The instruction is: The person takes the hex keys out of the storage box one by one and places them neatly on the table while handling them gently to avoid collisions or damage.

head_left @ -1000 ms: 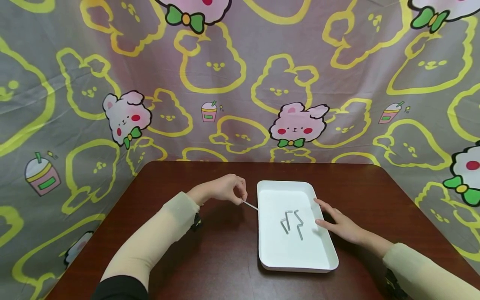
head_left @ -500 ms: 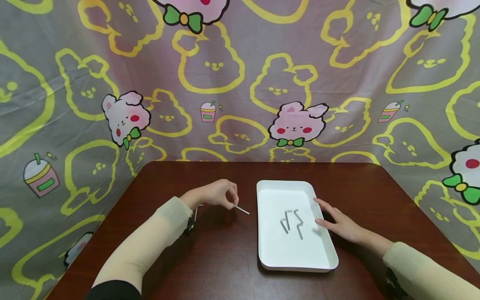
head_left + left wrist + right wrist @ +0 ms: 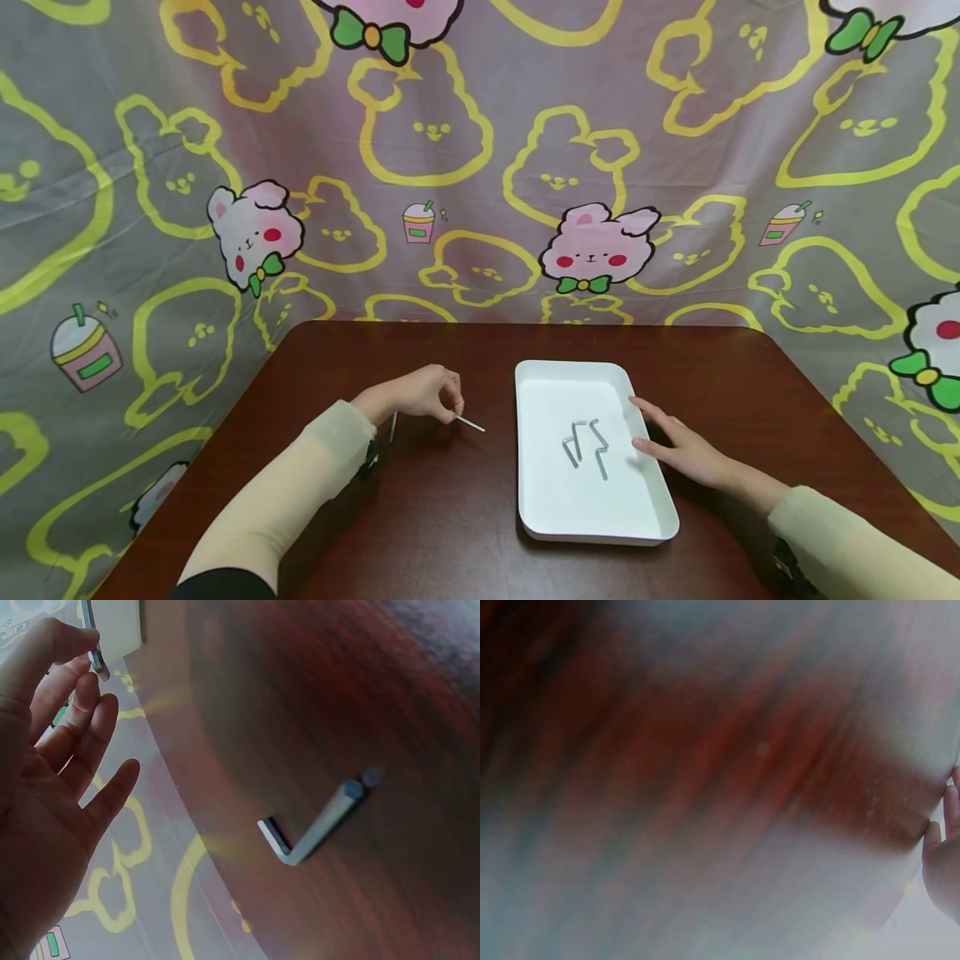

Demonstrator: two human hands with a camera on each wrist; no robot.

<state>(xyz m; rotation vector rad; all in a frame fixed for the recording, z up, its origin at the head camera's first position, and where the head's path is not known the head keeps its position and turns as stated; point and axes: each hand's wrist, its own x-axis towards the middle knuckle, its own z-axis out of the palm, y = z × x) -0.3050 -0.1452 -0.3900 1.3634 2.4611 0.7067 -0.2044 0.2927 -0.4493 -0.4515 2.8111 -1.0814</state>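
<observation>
Left hand (image 3: 426, 393): the grip pinches one L-shaped hex key (image 3: 471, 424) between thumb and fingertip. That key is left of the white tray (image 3: 581, 508), clear of its rim; whether its free end meets the tabletop (image 3: 442, 508) cannot be determined. Right hand (image 3: 688, 450): the grip is unclenched and holds no key, fingers resting against the tray's right wall. Several keys (image 3: 577, 443) lie in the tray's middle; a loose key (image 3: 321, 826) lies on the tabletop near the left wrist.

Assessment: the step in hand is judged to be the handling of a single key outside the tray. The next move calls for a steady pinch and a controlled lowering, should the held key be set down, without disturbing the loose one.
</observation>
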